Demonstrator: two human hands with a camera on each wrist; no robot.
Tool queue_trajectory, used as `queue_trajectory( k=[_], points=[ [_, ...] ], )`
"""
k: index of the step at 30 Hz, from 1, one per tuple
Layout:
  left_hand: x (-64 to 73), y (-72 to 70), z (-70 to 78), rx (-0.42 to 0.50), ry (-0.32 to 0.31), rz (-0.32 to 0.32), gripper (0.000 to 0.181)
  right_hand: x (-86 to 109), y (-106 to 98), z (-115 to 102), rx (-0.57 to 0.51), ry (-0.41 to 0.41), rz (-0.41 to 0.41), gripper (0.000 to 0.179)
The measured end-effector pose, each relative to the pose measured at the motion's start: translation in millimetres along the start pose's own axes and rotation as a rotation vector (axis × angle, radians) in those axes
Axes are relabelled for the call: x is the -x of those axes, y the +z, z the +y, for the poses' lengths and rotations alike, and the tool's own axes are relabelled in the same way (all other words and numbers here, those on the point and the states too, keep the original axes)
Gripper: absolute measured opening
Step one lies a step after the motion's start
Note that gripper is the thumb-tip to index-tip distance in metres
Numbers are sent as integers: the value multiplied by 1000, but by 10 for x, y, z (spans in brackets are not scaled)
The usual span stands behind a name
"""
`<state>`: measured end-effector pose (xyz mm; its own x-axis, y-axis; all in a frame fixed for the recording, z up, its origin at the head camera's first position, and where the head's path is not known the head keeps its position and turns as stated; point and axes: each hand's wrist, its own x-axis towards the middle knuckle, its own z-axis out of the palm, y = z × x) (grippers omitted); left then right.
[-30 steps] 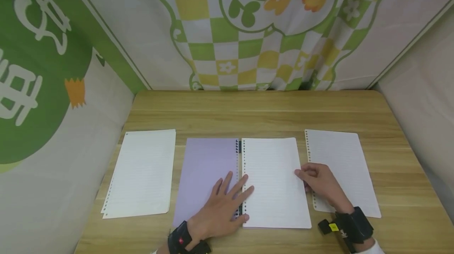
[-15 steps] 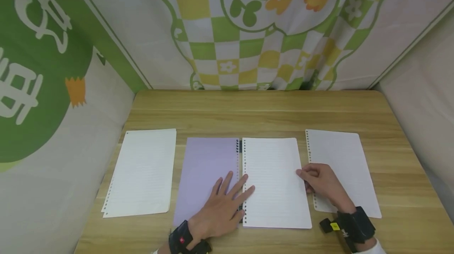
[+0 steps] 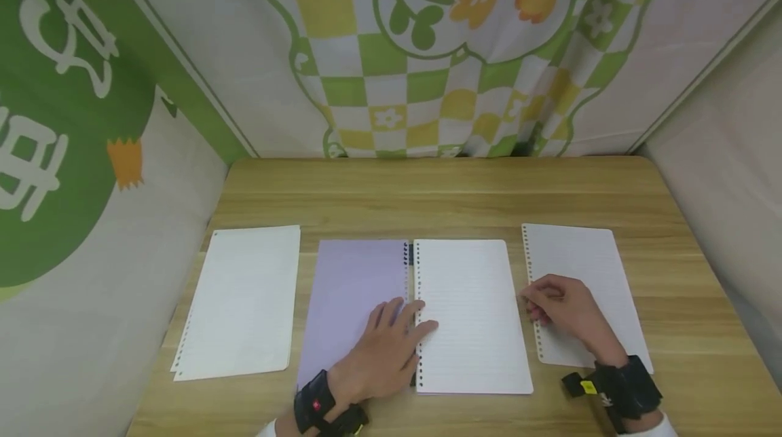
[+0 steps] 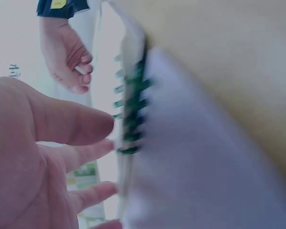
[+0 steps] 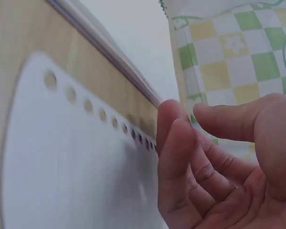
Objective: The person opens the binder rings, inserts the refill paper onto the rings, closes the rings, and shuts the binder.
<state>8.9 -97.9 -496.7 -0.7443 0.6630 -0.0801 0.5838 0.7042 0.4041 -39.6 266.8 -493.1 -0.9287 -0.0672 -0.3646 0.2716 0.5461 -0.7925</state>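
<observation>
A loose-leaf binder lies opened flat, its purple cover (image 3: 360,274) on the left and a stack of lined, punched pages (image 3: 467,328) on the right. Dark rings (image 4: 131,112) run along its spine. Over the spine, my left hand (image 3: 381,352) rests with fingers spread, its fingertips at the pages' punched edge. My right hand (image 3: 565,308) is just right of the stack, above a single loose-leaf sheet (image 3: 589,260). In the right wrist view, a gap shows between its thumb and loosely bent fingers (image 5: 174,157), with nothing held there.
To the left, several loose sheets (image 3: 244,294) lie slightly offset on the wooden table (image 3: 440,196). A patterned curtain (image 3: 427,84) hangs behind the table's far edge. Each wrist wears a black camera band (image 3: 632,386).
My right hand has drawn away from the page stack's right edge, moving slightly right. The left hand's fingers have bent and come closer together over the spine.
</observation>
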Motion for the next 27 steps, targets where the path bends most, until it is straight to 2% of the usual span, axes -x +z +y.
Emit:
queue_trajectory(
  k=[4,7,10,14,17,19,23,27],
  points=[
    [-154,-135,39,-116,14,15,33,25,-156,52,110,-15,68,35],
    [-339,-212,101,-152,14,-16,26,49,-296,118,226,-36,132,38],
    [-559,-235,186,-156,33,-47,26,68,-443,184,335,-34,189,46],
    [-856,-187,308,-167,95,-54,31,80,-635,263,453,32,207,71],
    [-1059,-125,419,-211,152,-49,37,103,-751,304,527,109,204,93],
    [-1172,-80,515,-237,179,-75,43,115,-799,327,551,152,202,106],
    [-1335,47,714,-259,230,-159,55,129,-847,354,551,204,191,121],
    [-1436,189,856,-304,273,-189,60,145,-854,354,542,236,185,125]
  ],
)
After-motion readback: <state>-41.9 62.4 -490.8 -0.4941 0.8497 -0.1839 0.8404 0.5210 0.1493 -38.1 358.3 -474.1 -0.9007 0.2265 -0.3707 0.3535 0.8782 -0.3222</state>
